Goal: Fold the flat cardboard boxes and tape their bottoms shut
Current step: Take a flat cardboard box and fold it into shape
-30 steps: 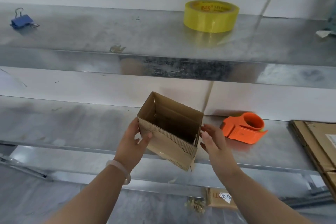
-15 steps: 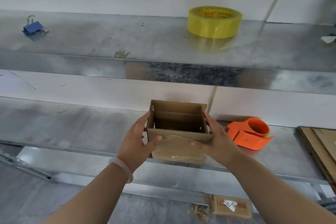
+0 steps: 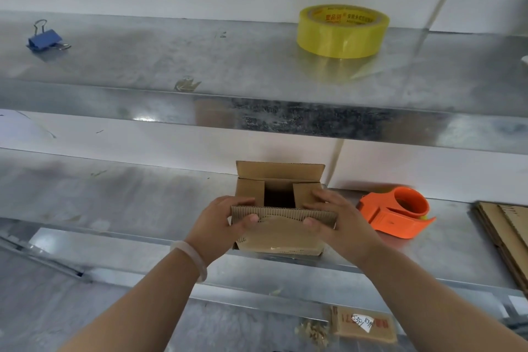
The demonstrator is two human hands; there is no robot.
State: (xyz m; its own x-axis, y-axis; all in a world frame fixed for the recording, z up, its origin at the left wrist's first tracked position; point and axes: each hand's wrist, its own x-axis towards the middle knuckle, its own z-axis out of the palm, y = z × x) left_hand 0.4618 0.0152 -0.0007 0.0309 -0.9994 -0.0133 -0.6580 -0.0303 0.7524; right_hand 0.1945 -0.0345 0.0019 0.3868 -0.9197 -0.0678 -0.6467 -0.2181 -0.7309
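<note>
**Two Hands, One Box: Long Flaps Left to Close**

Both hands work a small cardboard box [image 3: 278, 237] standing on the lower metal shelf [image 3: 114, 197], straight ahead of the person and centred between the arms. The left hand [image 3: 220, 223] and right hand [image 3: 340, 223] each pinch the near flap [image 3: 283, 213]. Thumbs press its outer face, and fingers curl over its corrugated edge onto the two side flaps [image 3: 250, 193], which lie folded inward. The far flap [image 3: 280, 171] stands upright on the wall side, and a dark square of the interior shows between the side flaps.

The box's long axis runs left to right across the view, so the hands sit toward its opposite ends and neither looks nearer than the other. The next move likely turns on that line. The near flap would swing away from the person and the far flap back toward them, meeting in a seam along the long axis.

An orange tape dispenser [image 3: 397, 211] rests on the same shelf near the box, on its right (the right hand is plainly the closer one to it). A stack of flat cardboard [image 3: 503, 237] lies farther right. A yellow tape roll [image 3: 343, 31] sits on the upper shelf [image 3: 171, 60], well apart.
</note>
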